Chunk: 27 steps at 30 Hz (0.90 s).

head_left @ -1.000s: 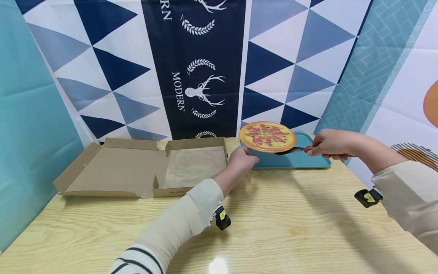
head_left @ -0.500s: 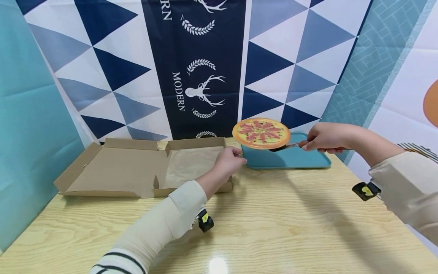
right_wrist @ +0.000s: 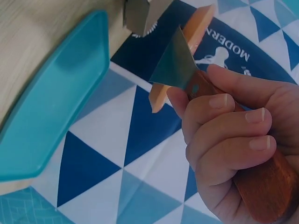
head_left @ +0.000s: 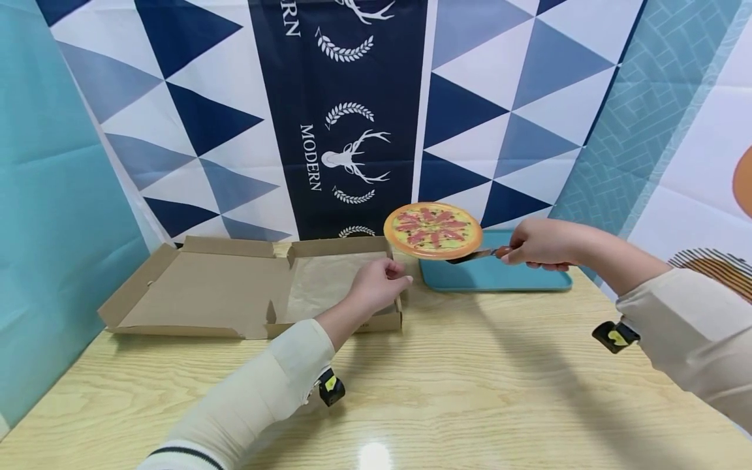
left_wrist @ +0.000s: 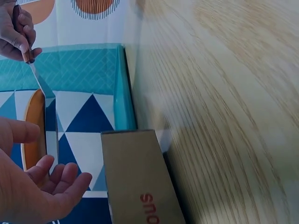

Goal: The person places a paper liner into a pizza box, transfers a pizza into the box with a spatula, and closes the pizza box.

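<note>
My right hand (head_left: 543,245) grips the wooden handle of a pizza server (right_wrist: 268,193), whose flat metal blade carries a whole pizza (head_left: 433,230). The pizza has an orange crust and red strips on yellow topping, and hangs in the air between the tray and the box. My left hand (head_left: 378,285) holds nothing; its fingers are loosely bent beside the pizza's left underside in the left wrist view. Below that hand stands an open cardboard pizza box (head_left: 382,322), its base lined with brown paper (head_left: 320,281).
A teal tray (head_left: 499,279) lies at the back right of the wooden table (head_left: 470,391). The box lid (head_left: 200,290) is folded back flat to the left. A patterned cloth (head_left: 223,117) hangs behind the table.
My right hand has carried the pizza on the server leftward, from over the tray toward the box. My left hand has also moved left, over the box's right side.
</note>
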### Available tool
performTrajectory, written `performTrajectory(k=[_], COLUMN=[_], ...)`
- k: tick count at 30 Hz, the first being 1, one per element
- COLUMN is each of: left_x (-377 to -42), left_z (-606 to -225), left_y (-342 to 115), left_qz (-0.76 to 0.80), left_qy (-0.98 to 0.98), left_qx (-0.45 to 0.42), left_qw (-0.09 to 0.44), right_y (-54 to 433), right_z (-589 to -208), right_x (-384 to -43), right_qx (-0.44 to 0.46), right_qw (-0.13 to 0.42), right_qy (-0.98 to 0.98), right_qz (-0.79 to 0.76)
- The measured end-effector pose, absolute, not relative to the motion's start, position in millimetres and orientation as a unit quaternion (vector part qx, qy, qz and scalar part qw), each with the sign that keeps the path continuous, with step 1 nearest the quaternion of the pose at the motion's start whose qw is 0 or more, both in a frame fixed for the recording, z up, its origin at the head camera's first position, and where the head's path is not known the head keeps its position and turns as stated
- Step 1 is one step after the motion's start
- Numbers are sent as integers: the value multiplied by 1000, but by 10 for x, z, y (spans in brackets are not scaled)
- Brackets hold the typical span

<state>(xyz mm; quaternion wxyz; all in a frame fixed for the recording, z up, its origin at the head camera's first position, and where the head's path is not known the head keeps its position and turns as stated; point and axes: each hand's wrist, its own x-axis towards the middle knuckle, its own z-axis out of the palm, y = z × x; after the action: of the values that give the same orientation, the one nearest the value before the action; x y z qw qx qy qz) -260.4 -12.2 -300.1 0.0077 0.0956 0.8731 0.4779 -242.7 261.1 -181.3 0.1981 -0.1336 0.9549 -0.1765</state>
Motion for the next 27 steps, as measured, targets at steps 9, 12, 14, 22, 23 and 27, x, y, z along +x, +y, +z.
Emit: performTrajectory(k=[9,12,14,22,23,27], left_x=[-2574,-2570,-2566,-2547,-2542,-2513], left_z=[-3002,-3032,-3053,-3051,-3049,-3062], left_y=[-340,-409,-450,-634,-660,-759], left_qz=[457,447,441,424,423,424], left_qy=[884,889,892,901,901,901], left_qx=[98,99,99,91,91,88], left_qw=[-3,-5,-7,-16,-18,-18], right_y=[2429,2367,2331,2183,2165,2082], right_z=[-1897,-1929,-1948,-1998,-2007,-2041], right_x=[-2411,-2409,-2411,-2427,-2433,-2454], right_qx=[-145,-149,-150,-161,-162,-169], right_qw=[192,190,188,188,189,190], right_qy=[955,954,954,953,953,952], right_qz=[-175,-177,-178,-174,-175,-171])
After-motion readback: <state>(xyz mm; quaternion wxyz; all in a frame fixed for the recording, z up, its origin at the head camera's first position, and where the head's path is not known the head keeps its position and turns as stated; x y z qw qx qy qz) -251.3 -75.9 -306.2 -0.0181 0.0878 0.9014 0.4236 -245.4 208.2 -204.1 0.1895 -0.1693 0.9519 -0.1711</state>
